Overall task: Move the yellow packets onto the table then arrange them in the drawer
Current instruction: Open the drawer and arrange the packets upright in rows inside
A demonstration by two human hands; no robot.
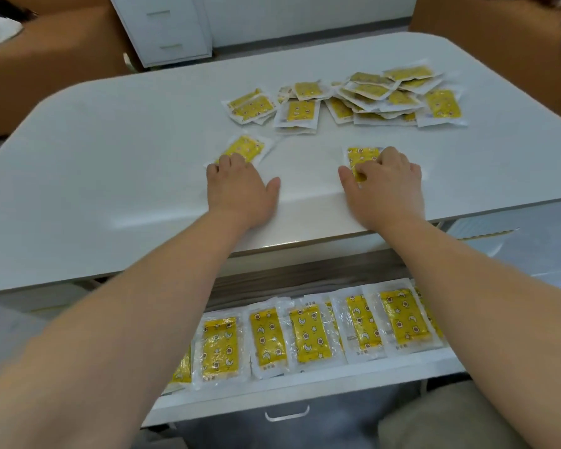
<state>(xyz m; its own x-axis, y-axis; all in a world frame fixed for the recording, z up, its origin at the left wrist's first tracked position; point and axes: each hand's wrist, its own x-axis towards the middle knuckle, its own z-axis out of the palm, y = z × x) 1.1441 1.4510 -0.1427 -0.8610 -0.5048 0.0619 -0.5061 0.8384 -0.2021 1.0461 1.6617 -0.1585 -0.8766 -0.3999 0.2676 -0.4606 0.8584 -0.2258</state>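
Two for the drawer [305, 396]: left packet [246, 146] pinned beneath left hand's [240, 187] fingertips, right packet [361, 154] pinched in right hand's [387, 186] curled fingers.

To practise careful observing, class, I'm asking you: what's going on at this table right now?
A person is sorting yellow packets at a white table. The left hand presses its fingertips on the left packet near the front edge; the right hand curls its fingers onto the right packet. A loose pile of packets lies farther back on the right. Below, the open drawer already holds a row of packets laid side by side.
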